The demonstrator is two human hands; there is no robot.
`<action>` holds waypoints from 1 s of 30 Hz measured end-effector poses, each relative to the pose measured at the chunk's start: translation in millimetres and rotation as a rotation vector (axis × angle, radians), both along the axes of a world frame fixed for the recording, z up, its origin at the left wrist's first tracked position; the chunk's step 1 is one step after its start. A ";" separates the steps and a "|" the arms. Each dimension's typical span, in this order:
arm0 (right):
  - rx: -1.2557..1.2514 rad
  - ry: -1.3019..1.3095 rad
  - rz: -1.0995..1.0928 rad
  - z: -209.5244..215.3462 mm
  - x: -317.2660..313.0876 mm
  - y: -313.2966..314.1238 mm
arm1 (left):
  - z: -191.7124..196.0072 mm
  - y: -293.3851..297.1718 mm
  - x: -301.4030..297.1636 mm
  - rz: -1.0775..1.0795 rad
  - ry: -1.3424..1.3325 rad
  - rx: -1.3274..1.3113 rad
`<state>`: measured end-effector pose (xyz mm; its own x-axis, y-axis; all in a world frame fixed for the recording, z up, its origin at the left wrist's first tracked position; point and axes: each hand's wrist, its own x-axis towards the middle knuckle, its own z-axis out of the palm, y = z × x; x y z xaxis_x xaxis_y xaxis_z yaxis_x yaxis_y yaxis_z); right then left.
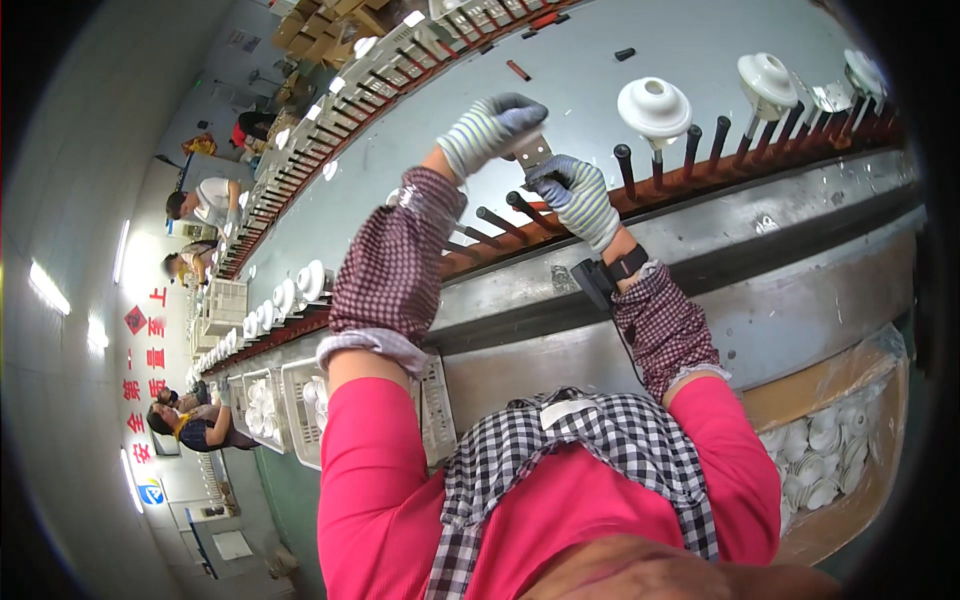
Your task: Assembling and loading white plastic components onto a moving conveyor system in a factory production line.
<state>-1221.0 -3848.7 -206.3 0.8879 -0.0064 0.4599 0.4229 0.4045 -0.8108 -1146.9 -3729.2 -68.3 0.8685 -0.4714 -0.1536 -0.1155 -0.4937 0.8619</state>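
We could drop the metal plate (533,154) among the rods (501,224) if our gloved pinch slips, left hand (496,132) and right hand (578,196) both curled closed on it.

A head-worn fisheye camera is looking down and forward, viewing the left hand (490,132) and right hand (580,198) closely and the lettered wall (178,345) far leftward.
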 end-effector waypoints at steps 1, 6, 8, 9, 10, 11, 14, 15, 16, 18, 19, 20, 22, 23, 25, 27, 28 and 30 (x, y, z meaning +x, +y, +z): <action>-0.019 -0.016 0.020 0.4 -1.4 9.4 | -5.4 3.8 -7.9 0.003 -0.063 -0.072; -0.138 0.116 -0.081 10.1 -8.5 39.5 | -18.9 31.0 -53.6 0.091 -0.575 0.102; -0.229 0.178 -0.066 14.3 -14.0 50.3 | -20.6 42.9 -64.6 0.091 -0.694 0.146; -0.078 0.202 0.032 15.7 -17.0 57.0 | -22.0 49.2 -68.6 0.161 -0.606 0.171; -0.075 0.239 0.050 15.8 -19.4 63.8 | -23.8 55.7 -69.6 0.217 -0.587 0.177; -0.041 0.253 0.070 15.4 -21.4 70.1 | -26.5 61.1 -69.6 0.232 -0.625 0.151; -0.071 0.149 0.001 11.0 -23.5 89.2 | -34.2 77.2 -63.2 0.222 -0.611 0.142; -0.204 0.176 -0.054 8.4 -22.6 91.8 | -37.3 80.8 -61.7 0.230 -0.583 0.116; -0.107 0.174 0.013 7.1 -25.0 97.6 | -37.9 86.1 -61.4 0.246 -0.515 0.006; -0.008 0.221 0.101 7.1 -28.6 106.7 | -38.0 95.7 -65.9 0.272 -0.358 0.005; 0.016 0.242 0.138 9.1 -32.2 111.7 | -38.0 101.8 -72.4 0.229 -0.388 -0.077; -0.072 0.307 0.137 12.8 -35.0 115.4 | -37.2 109.4 -80.7 0.220 -0.423 -0.105; -0.143 0.231 0.029 21.5 -45.4 119.7 | -36.2 131.3 -106.6 0.238 -0.607 0.042; -0.225 0.200 -0.057 25.1 -53.6 120.6 | -38.2 148.4 -127.1 0.263 -0.680 0.056; -0.379 -0.094 -0.340 24.8 -76.2 113.4 | -46.8 200.9 -181.0 0.317 -0.909 0.134; -0.402 0.108 -0.184 9.8 -111.6 89.3 | -57.1 276.5 -248.2 0.485 -0.797 0.077; -0.580 0.077 -0.276 -2.0 -128.7 77.3 | -65.0 317.5 -283.1 0.621 -0.729 -0.029; -0.622 0.243 -0.249 -35.1 -172.0 58.7 | -74.7 412.2 -359.0 0.754 -0.662 0.306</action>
